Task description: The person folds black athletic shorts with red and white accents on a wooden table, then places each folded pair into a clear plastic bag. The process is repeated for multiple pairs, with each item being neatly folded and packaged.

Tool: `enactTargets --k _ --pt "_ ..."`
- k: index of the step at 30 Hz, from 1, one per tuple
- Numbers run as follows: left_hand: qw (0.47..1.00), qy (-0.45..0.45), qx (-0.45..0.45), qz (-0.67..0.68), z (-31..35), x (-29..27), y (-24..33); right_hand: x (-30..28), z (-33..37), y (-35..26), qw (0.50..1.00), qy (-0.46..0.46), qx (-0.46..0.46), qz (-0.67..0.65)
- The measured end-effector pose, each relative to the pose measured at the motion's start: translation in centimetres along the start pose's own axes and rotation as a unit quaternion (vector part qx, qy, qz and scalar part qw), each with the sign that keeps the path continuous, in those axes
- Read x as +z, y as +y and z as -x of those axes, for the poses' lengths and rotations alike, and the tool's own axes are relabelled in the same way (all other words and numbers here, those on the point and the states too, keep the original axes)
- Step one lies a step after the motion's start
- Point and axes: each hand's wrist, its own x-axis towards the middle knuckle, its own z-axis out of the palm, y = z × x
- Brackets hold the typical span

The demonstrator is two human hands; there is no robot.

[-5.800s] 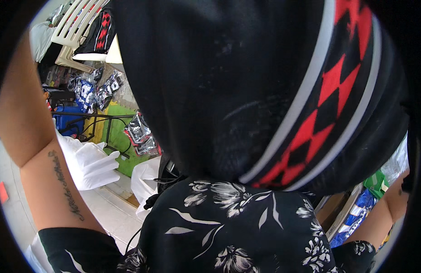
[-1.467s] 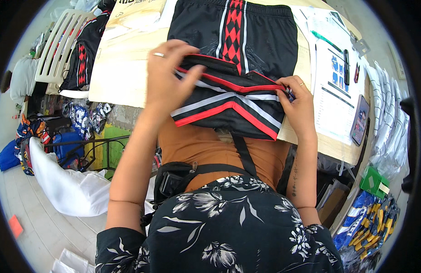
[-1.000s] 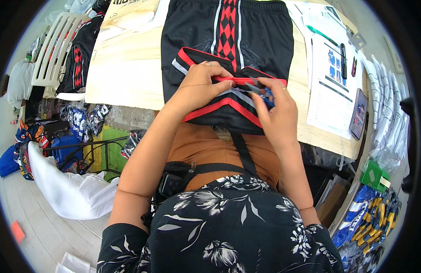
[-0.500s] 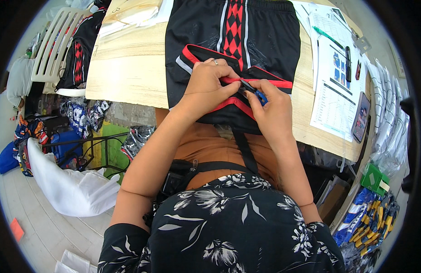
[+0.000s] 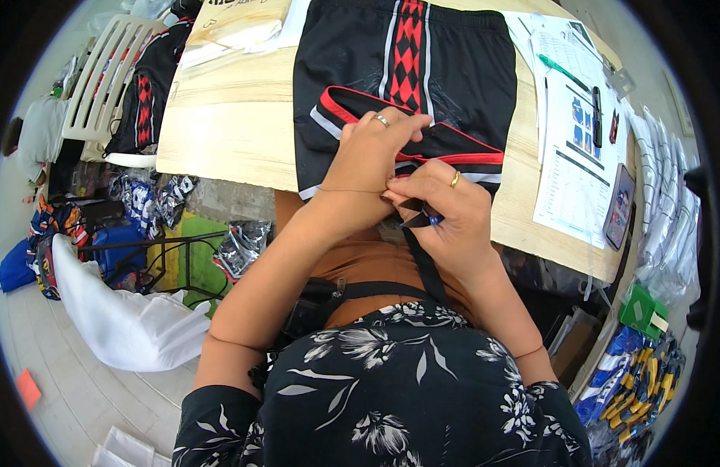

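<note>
Black athletic shorts (image 5: 469, 70) with red hem trim and a red diamond side stripe lie on the table, their leg openings toward me. Over the hem rests my left hand (image 5: 364, 159), back up, fingers loosely stretched and its thumb hidden. Close against it, my right hand (image 5: 457, 214) is closed around small thread snips (image 5: 434, 219) with dark blades and a blue handle. My right thumb and forefinger pinch at the lower edge of my left hand; whatever lies between those fingertips is too small to make out.
Printed sheets (image 5: 566, 187) with a green pen (image 5: 562, 68), a black marker (image 5: 597, 117) and a phone (image 5: 621, 206) lie on the right. Plastic-wrapped garments (image 5: 660, 210) line the right side. A pale plastic chair (image 5: 103, 82) holding similar shorts stands at left.
My left hand has turned back-up, with its fingers reaching farther over the shorts. My right hand has drawn toward me with the snips, their blades now pointing down and left.
</note>
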Motion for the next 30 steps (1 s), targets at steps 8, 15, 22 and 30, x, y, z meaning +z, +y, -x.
enactTargets --k 8,15,22,30 --pt "0.993 0.0 0.042 -0.106 1.3 0.4 0.7 -2.8 2.7 -1.9 0.988 0.056 0.058 -0.131" --pt "0.981 -0.029 0.082 -0.173 1.0 -1.6 -2.5 -15.4 6.9 -5.2 0.891 -0.197 0.122 -0.391" --pt "0.958 -0.114 0.199 -0.17 -0.5 -1.0 -3.7 -14.5 16.0 -3.0 0.676 -0.434 0.445 0.396" --pt "0.947 -0.03 0.205 -0.246 2.8 2.2 -3.8 -6.7 7.5 -2.5 0.953 -0.114 0.127 0.249"
